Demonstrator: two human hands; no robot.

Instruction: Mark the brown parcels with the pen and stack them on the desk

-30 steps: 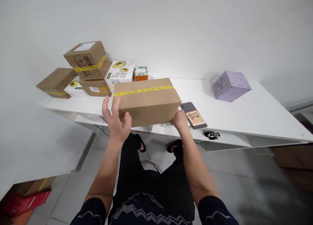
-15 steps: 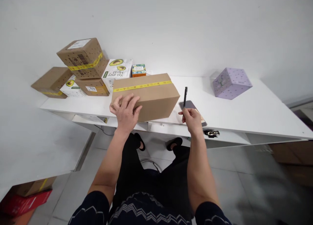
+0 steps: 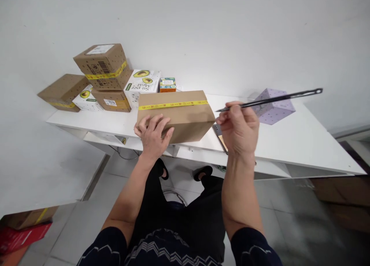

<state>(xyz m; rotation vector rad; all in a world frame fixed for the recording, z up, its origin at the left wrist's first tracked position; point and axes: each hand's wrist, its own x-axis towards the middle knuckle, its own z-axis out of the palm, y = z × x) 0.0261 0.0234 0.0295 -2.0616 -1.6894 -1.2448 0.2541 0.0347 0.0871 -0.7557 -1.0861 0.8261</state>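
Note:
A plain brown carton [image 3: 185,117] with yellow printed tape across its top lies near the front edge of the white table [image 3: 277,143]. My left hand [image 3: 153,135] rests on the carton's near left side, fingers spread over it. Pinched in my right hand [image 3: 239,127] is a black pen [image 3: 277,99], raised above the table, its tip pointing left toward the carton's right end. Under that hand a phone [image 3: 218,133] lies on the table, partly covered.
Taped brown boxes [image 3: 101,67], a white box with avocado pictures [image 3: 141,83] and a small teal-orange box [image 3: 167,85] stand at the left. A purple box [image 3: 273,112] stands behind the pen. Shelf compartments lie below the tabletop.
My right hand has risen from over the phone and moved right. The pen has turned from upright to nearly level. My left hand stays on the carton.

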